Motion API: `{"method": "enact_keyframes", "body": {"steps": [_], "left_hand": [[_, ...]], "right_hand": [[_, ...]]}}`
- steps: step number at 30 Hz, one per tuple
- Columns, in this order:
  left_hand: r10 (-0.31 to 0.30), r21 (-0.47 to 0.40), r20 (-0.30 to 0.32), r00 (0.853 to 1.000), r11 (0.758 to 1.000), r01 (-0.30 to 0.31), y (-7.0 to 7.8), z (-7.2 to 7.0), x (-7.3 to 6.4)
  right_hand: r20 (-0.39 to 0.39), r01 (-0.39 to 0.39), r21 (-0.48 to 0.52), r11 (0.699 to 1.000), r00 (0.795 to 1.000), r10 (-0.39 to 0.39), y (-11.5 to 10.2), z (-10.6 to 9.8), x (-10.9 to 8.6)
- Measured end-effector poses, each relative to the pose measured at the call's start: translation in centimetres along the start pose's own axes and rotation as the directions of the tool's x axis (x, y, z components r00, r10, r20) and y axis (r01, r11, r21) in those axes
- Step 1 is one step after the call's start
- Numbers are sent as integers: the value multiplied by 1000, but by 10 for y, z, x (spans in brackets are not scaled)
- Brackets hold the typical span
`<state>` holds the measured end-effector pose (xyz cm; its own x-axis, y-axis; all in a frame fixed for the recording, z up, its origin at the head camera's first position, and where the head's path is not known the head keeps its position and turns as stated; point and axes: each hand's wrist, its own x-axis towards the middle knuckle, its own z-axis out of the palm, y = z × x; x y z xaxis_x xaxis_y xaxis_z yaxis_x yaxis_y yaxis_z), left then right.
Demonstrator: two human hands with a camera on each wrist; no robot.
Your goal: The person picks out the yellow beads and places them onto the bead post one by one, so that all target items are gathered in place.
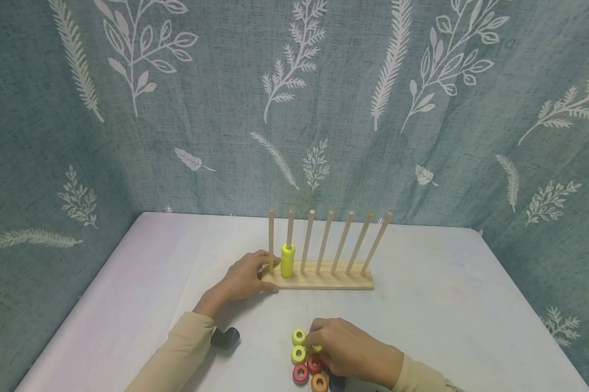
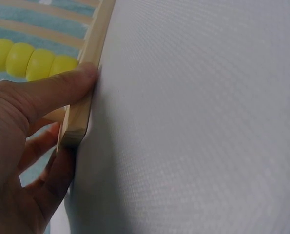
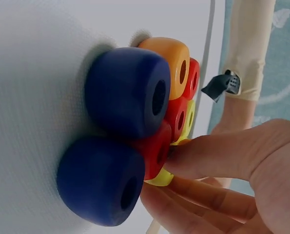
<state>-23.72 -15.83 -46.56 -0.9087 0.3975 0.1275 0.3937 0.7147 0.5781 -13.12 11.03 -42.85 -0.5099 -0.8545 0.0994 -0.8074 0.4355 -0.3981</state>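
My left hand (image 1: 242, 276) grips the left end of a wooden base (image 1: 323, 281) that carries a row of upright pegs (image 1: 325, 242). Its thumb lies along the near edge, as the left wrist view shows. A stack of yellow beads (image 1: 287, 262) sits on the second peg from the left. Nearer to me, my right hand (image 1: 350, 348) reaches into a group of loose beads, thumb and fingers pinching a yellow bead (image 1: 316, 348), mostly hidden. Beside it lie yellow beads (image 1: 298, 355), red beads (image 1: 301, 374), an orange bead (image 1: 319, 383) and dark blue beads (image 3: 127, 92).
The beads and base stand on a white-covered table (image 1: 446, 305). Behind and at the sides hangs a teal curtain (image 1: 225, 163) with white leaf patterns. A black device (image 1: 225, 338) is at my left wrist, above the table.
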Motion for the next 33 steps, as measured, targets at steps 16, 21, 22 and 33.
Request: {"method": "enact_keyframes", "body": {"steps": [16,21,22,33], "left_hand": [[-14,4,4,1000,1000,14,-1,1,0],[-26,3,5,1000,1000,26,1,0,0],[-27,2,5,1000,1000,27,1,0,0],[-13,0,2,1000,1000,13,1,-1,0]], "right_hand": [[15,-112,-24,993,994,112,3,-8,-5],[-5,-135,-25,990,991,135,6,-13,-7],[-9,-136,-25,990,991,136,7,-14,-8],[-26,-148,-33,988,989,148,11,-20,-13]]}}
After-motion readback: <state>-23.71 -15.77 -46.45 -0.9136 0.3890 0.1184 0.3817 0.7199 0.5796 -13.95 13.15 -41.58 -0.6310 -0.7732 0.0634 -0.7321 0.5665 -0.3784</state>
